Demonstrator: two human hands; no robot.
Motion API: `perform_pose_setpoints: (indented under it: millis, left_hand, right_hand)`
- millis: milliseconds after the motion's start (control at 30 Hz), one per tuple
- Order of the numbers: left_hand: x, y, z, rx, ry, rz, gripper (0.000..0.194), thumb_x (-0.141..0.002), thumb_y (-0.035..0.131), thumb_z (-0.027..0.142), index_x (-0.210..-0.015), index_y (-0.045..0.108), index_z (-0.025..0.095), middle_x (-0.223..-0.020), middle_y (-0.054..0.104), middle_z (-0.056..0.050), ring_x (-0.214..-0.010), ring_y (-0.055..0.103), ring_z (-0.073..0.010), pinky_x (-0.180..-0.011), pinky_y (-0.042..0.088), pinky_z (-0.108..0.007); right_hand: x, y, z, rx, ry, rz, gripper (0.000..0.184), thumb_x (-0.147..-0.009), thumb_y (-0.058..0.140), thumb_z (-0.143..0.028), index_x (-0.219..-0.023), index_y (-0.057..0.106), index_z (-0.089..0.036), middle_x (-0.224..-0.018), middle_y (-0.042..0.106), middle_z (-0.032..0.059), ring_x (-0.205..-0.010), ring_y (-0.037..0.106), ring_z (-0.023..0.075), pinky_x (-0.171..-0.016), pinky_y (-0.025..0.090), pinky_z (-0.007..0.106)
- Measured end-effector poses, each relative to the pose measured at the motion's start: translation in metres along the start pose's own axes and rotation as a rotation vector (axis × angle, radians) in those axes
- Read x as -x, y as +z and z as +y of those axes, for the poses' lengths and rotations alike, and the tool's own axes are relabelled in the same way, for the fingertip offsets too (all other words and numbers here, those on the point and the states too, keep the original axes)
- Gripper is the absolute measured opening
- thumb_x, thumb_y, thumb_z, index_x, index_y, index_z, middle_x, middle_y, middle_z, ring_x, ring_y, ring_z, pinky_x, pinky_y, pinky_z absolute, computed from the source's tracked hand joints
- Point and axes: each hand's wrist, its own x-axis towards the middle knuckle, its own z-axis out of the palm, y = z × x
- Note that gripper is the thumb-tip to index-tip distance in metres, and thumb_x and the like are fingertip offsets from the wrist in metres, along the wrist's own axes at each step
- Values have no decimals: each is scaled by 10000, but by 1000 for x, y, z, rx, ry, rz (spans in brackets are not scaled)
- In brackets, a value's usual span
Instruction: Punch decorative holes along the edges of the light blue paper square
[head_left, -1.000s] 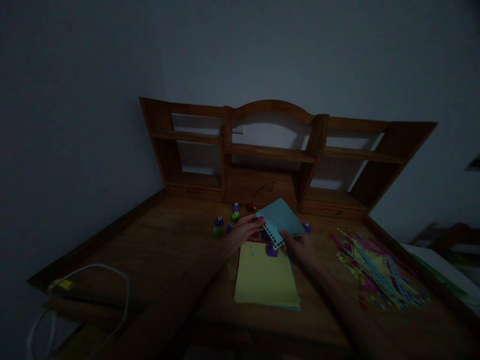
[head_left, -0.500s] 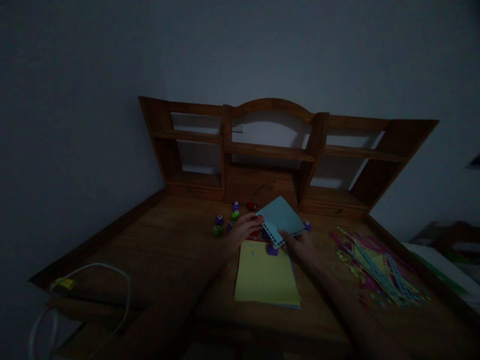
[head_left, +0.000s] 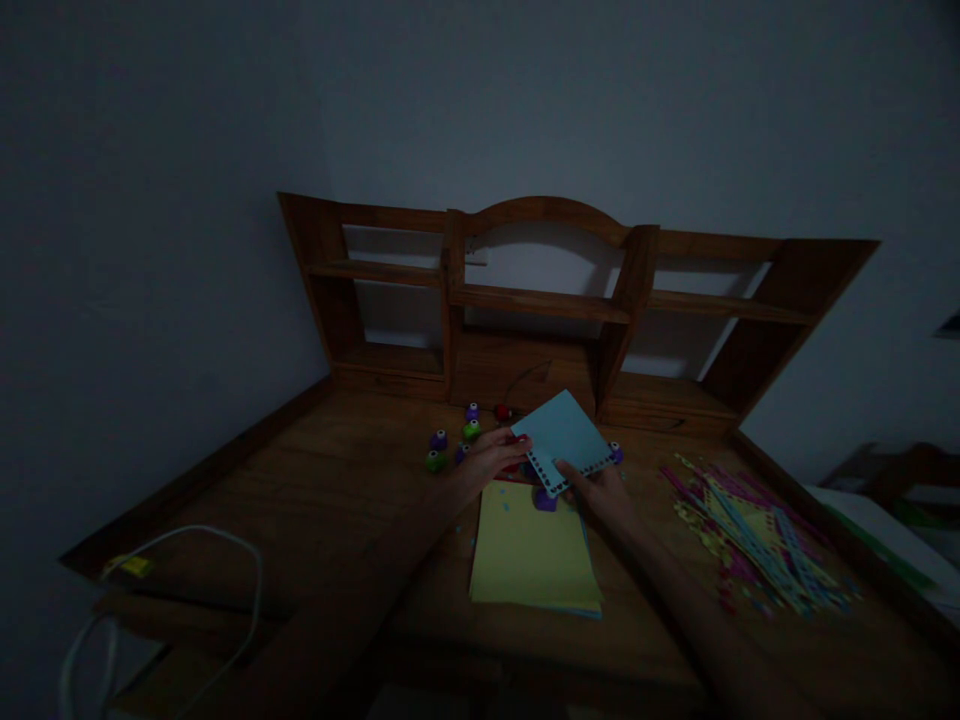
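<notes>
A light blue sheet of paper [head_left: 566, 435] is tilted above the desk, with rows of small punched shapes along its two near edges. My right hand [head_left: 604, 495] pinches the sheet near its lower corner, thumb on top. At the sheet's left edge, my left hand [head_left: 491, 460] is closed around a small red craft punch [head_left: 520, 438], mostly hidden by the fingers. Just below the sheet's corner, a purple craft punch [head_left: 545, 500] sits on a stack of yellow paper [head_left: 534, 555], where blue paper shows at the bottom edge.
Several purple and green punches [head_left: 435, 461] stand left of my left hand; another purple punch [head_left: 616, 453] is at the right. Punched pink, yellow and blue paper strips [head_left: 757, 530] lie in a heap on the right. A white cable [head_left: 255, 570] loops at the left front. A wooden shelf [head_left: 536, 298] backs the desk.
The blue sheet has shifted very slightly to the right, along with both hands. Their hold looks the same, and the things on the desk stay where they were.
</notes>
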Motion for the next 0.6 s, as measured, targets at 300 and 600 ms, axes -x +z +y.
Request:
perform_pose_setpoints:
  millis: [300, 600]
  left_hand:
    - [-4, -4, -4, 16, 2, -22, 329, -712, 782, 280, -989, 676, 139, -1060, 688, -112, -948, 647, -231, -924, 472, -378]
    - [-1, -4, -3, 4, 22, -35, 371, -711, 781, 313, -1020, 681, 131, -1072, 683, -119, -955, 648, -227, -943, 464, -373]
  right_hand:
    - [2, 1, -3, 67, 24, -8, 366, -742, 681, -557, -811, 582, -211, -640, 641, 22, -517, 544, 166, -483, 436, 280]
    - [2, 0, -1, 140, -23, -39, 363, -770, 634, -558, -748, 583, -200, -600, 622, 6, -521, 533, 156, -497, 418, 265]
